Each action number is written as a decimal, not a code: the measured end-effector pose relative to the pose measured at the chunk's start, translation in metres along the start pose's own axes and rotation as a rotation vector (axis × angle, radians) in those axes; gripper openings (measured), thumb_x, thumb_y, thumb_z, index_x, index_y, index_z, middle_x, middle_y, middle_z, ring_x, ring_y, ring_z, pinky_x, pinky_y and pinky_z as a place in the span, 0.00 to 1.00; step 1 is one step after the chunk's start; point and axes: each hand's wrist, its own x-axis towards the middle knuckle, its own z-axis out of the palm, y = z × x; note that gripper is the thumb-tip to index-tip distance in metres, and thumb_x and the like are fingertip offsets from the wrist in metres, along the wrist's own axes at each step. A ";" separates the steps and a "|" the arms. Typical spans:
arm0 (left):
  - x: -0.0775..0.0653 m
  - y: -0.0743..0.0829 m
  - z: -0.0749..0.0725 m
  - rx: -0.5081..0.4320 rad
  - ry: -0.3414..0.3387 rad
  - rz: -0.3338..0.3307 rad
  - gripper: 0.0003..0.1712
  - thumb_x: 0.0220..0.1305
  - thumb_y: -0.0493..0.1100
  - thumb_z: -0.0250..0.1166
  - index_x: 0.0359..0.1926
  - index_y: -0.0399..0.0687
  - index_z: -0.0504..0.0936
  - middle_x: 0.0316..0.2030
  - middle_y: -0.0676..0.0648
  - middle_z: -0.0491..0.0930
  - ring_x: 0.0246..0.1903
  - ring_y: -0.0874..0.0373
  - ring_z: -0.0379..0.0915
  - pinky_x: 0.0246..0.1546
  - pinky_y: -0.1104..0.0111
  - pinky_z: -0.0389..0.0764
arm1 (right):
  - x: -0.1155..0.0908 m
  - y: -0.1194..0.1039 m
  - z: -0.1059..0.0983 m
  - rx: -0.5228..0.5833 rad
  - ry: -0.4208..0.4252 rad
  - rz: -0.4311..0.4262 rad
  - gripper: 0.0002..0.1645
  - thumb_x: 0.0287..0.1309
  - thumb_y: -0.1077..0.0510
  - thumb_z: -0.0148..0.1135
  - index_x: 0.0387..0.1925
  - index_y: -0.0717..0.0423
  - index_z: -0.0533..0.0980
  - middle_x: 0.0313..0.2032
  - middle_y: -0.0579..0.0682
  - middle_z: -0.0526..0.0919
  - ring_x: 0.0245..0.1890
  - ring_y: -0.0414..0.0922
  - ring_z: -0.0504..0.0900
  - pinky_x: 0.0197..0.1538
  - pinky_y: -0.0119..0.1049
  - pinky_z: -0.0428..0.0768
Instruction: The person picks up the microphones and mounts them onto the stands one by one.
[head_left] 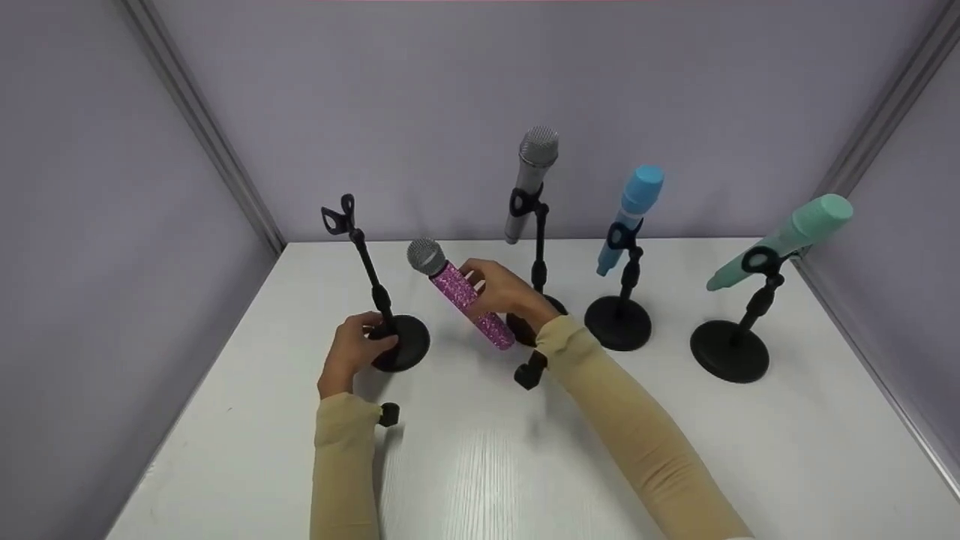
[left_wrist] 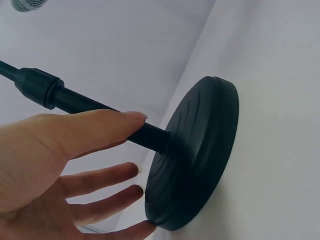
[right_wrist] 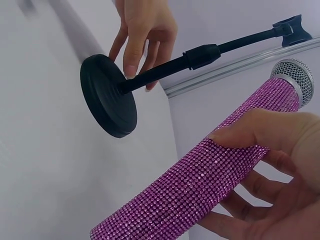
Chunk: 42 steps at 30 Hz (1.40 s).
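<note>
My right hand (head_left: 501, 289) grips a pink rhinestone-covered microphone (head_left: 466, 291) round its handle, tilted, with its silver mesh head toward the upper left. In the right wrist view, the thumb lies along the near side of the microphone (right_wrist: 200, 175) and the fingers are behind it. My left hand (head_left: 355, 349) is at the foot of a black microphone stand (head_left: 367, 259) whose clip holds nothing. The left wrist view shows the thumb against the pole and extended fingers at the edge of the round base (left_wrist: 200, 155).
Right of the pink microphone, stands hold a silver microphone (head_left: 530, 176), a blue microphone (head_left: 634, 210) and a green microphone (head_left: 787, 236). My right forearm partly hides the silver one's stand base. All stand on a white table (head_left: 465, 465) enclosed by grey panels (head_left: 420, 97).
</note>
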 end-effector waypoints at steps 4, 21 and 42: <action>0.001 -0.003 0.001 0.013 0.008 -0.005 0.24 0.63 0.38 0.71 0.59 0.34 0.81 0.61 0.31 0.79 0.66 0.33 0.72 0.67 0.45 0.73 | -0.003 -0.001 -0.001 0.015 -0.003 -0.029 0.41 0.46 0.70 0.76 0.63 0.52 0.73 0.56 0.58 0.81 0.56 0.54 0.81 0.57 0.51 0.84; 0.003 -0.006 0.007 0.025 0.024 -0.059 0.15 0.62 0.36 0.71 0.49 0.35 0.85 0.55 0.32 0.82 0.53 0.41 0.81 0.56 0.53 0.80 | -0.012 -0.004 -0.009 0.034 -0.019 -0.101 0.40 0.46 0.72 0.74 0.63 0.55 0.72 0.56 0.60 0.81 0.56 0.59 0.83 0.56 0.53 0.84; 0.006 -0.004 0.010 0.024 0.024 -0.052 0.12 0.61 0.36 0.72 0.45 0.35 0.87 0.47 0.35 0.85 0.45 0.47 0.83 0.48 0.60 0.82 | -0.027 -0.001 -0.016 0.008 0.011 -0.120 0.40 0.46 0.71 0.75 0.62 0.52 0.73 0.58 0.59 0.80 0.57 0.57 0.80 0.58 0.55 0.82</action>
